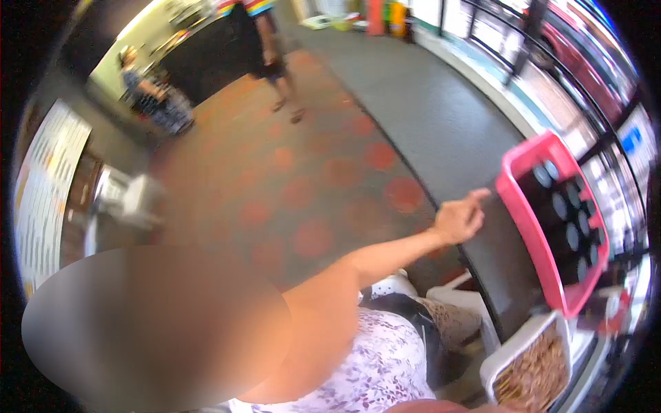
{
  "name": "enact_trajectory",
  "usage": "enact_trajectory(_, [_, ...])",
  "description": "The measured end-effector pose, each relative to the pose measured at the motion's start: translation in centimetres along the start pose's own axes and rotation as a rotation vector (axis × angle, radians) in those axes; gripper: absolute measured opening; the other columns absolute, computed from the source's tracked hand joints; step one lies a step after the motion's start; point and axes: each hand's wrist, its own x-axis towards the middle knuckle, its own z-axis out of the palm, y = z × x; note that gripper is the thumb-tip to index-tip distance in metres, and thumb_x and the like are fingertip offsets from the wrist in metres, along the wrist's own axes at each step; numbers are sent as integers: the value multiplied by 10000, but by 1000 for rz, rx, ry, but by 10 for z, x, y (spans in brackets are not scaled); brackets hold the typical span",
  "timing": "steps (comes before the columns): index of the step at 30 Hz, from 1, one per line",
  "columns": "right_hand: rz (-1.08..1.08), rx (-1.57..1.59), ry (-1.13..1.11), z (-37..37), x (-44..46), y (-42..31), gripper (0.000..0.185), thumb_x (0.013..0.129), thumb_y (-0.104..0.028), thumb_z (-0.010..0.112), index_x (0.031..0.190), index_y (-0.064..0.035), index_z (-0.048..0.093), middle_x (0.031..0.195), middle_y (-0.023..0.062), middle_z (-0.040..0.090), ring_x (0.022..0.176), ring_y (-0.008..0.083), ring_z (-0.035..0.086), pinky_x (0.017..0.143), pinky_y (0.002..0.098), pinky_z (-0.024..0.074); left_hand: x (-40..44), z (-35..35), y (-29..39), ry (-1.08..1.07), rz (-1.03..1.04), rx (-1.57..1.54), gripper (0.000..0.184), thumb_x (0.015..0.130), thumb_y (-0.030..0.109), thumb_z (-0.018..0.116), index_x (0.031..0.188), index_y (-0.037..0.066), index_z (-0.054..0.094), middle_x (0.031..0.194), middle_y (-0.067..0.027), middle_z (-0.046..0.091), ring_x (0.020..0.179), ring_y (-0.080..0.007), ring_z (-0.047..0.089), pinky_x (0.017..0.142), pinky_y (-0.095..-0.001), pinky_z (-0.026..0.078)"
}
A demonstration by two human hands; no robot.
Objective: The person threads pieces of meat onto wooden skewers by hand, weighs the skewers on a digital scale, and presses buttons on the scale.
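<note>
1. No text, label, brand or number can be read.
2. Board [51, 186] at the left: rows of print or markings on white, too small and blurred to read.
3. Sign [631, 140] at the right, by the window bars: a blue mark on a pale ground, its shape too blurred to make out.
</note>
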Motion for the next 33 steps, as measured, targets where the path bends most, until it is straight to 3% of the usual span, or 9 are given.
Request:
enact_trajectory(3, [18,-106,-132,-17,-8,16,348,931,-122,416,1208,58,527,1205,245,555,1091,368,545,925,436,427,4,9,19,154,46,-391,387,865,25,531,1238,54,436,740,-40,495,607,-146,499,563,-296,438])
enact_trajectory(5, [551,63,-106,-37,11,-18,314,964,-122,393,1163,73,539,915,165,618,836,274,592,744,362,465,1,21,74,11,147,-718,360,877,0,497,1226,24,414,766,-17,512,585,-54,439,522,-199,372])
enact_trajectory(7, [788,606,66,-56,21,-33,301,998,-139,368,1138,82,517,626,31,433,583,126,417,556,258,345,0,36,144,-102,340,-998,297,846,68,552,1126,-9,487,748,-29,539,567,-68,448,490,-228,373])
enact_trajectory(11, [804,361,332,-105,25,-46,295,1005,-166,388,1159,73,466,594,-25,274,540,68,248,520,214,217,-16,30,279,-825,614,-1214,291,724,50,628,1009,1,593,757,-97,594,627,-229,580,548,-316,443])
enact_trajectory(17, [874,263,734,-191,-32,-38,398,969,-232,501,1213,83,499,896,83,572,808,147,548,735,255,463,-124,46,356,-1285,703,-1575,183,840,152,585,970,29,552,828,-104,550,635,-265,545,557,-339,436])
enact_trajectory(20, [1001,-2,804,-221,-58,-54,431,967,-245,504,1230,96,490,1225,180,544,1107,240,546,945,330,439,-192,48,362,-1528,560,-1604,204,875,197,570,957,12,542,845,-103,550,681,-253,565,608,-357,456])
enact_trajectory(27, [1088,97,525,-285,-125,-38,420,976,-236,489,1231,97,498,1182,143,564,985,189,559,873,282,436,-285,12,385,-2471,-197,-1569,315,913,259,567,1026,-35,562,903,-101,620,825,-151,575,700,-332,464])
enact_trajectory(30, [1088,-154,682,-259,-92,-65,335,986,-240,470,1133,51,549,675,2,421,610,86,353,560,226,295,-311,7,402,-2378,-6,-1609,301,883,245,601,944,-48,635,827,-81,651,688,-136,588,641,-294,483])
enact_trajectory(33, [1085,25,564,-279,-107,-57,297,987,-247,467,1069,24,557,604,-26,314,563,75,295,521,232,242,-338,6,410,-2394,10,-1595,246,828,177,634,928,-47,646,746,-77,647,656,-128,588,610,-287,488])
